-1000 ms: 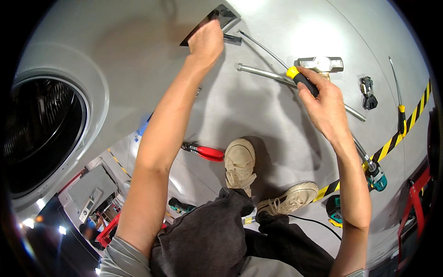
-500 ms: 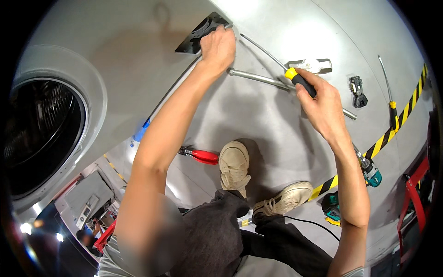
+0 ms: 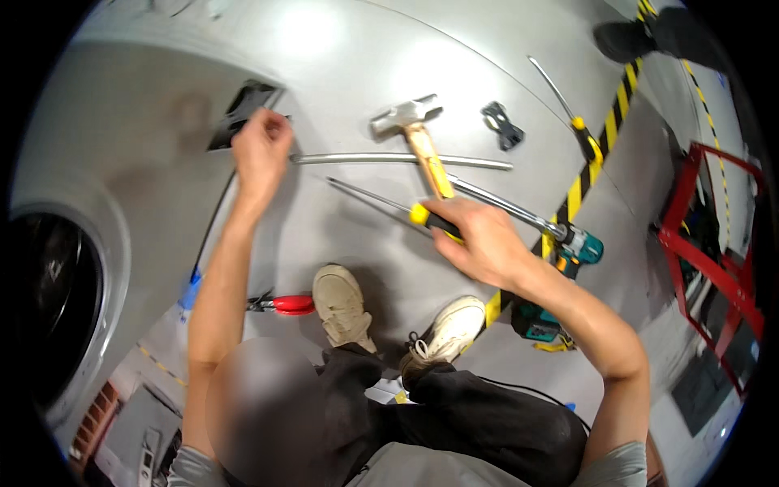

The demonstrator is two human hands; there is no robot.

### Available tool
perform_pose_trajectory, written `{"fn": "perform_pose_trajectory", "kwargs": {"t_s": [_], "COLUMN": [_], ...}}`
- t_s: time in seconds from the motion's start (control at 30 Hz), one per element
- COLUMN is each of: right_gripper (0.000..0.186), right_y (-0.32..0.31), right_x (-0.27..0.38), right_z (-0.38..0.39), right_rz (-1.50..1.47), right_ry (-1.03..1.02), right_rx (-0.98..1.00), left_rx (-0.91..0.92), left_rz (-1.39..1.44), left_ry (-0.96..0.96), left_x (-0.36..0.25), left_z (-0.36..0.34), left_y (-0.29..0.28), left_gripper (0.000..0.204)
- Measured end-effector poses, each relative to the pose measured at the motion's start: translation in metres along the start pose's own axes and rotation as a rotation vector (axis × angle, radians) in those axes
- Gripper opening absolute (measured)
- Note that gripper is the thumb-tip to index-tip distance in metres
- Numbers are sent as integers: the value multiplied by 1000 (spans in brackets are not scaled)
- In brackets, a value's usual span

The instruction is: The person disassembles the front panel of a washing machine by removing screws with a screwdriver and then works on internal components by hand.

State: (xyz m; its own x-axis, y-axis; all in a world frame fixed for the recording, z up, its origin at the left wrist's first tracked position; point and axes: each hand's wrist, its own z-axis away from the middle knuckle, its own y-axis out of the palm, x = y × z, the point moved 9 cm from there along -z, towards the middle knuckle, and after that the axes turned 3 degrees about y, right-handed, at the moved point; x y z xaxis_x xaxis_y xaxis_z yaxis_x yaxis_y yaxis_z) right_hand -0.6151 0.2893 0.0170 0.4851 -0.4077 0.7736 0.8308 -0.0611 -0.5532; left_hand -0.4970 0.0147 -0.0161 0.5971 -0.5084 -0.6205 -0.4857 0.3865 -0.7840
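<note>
My right hand [image 3: 484, 246] is closed round the handle of a screwdriver [image 3: 369, 195] with a black and yellow grip; its shaft points left over the floor. At the left, my left hand [image 3: 264, 154] is closed, fingertips pinched together, beside the dark square opening [image 3: 243, 112] in a grey appliance panel [image 3: 146, 122]. What the fingers pinch, if anything, I cannot make out. Beyond my right hand lies a hammer [image 3: 426, 154] with a wooden handle, across a long metal rod [image 3: 365, 158]. A small black part [image 3: 503, 126] lies farther right.
Red-handled pliers [image 3: 292, 304] lie left of my shoes. At the right are a second screwdriver [image 3: 560, 97], a teal power drill [image 3: 580, 246] with a long shaft, striped floor tape [image 3: 621, 105] and a red metal frame [image 3: 690, 243]. Another person's shoe [image 3: 625, 40] stands far right. A round appliance door [image 3: 61, 300] is at left.
My view has shifted right. My right hand has drawn back toward me with the screwdriver, uncovering the hammer's handle. Another person's leg has come into view at the far right.
</note>
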Motion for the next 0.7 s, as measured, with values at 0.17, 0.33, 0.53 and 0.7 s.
{"fn": "perform_pose_trajectory", "kwargs": {"t_s": [0.17, 0.33, 0.53, 0.7], "right_gripper": [35, 36, 33, 31], "right_y": [24, 50, 72, 92], "right_x": [-9, 13, 31, 28], "right_z": [17, -2, -29, -41], "right_rz": [21, 106, 196, 260], "right_ry": [84, 0, -146, -184], "right_rx": [134, 204, 184, 214], "left_rx": [126, 137, 35, 4], "left_rz": [182, 62, 282, 237], "left_ry": [-190, -347, -719, -769], "left_x": [52, 95, 158, 153], "left_z": [97, 182, 261, 287], "left_y": [-3, -42, -58, -60], "left_gripper": [9, 13, 15, 20]}}
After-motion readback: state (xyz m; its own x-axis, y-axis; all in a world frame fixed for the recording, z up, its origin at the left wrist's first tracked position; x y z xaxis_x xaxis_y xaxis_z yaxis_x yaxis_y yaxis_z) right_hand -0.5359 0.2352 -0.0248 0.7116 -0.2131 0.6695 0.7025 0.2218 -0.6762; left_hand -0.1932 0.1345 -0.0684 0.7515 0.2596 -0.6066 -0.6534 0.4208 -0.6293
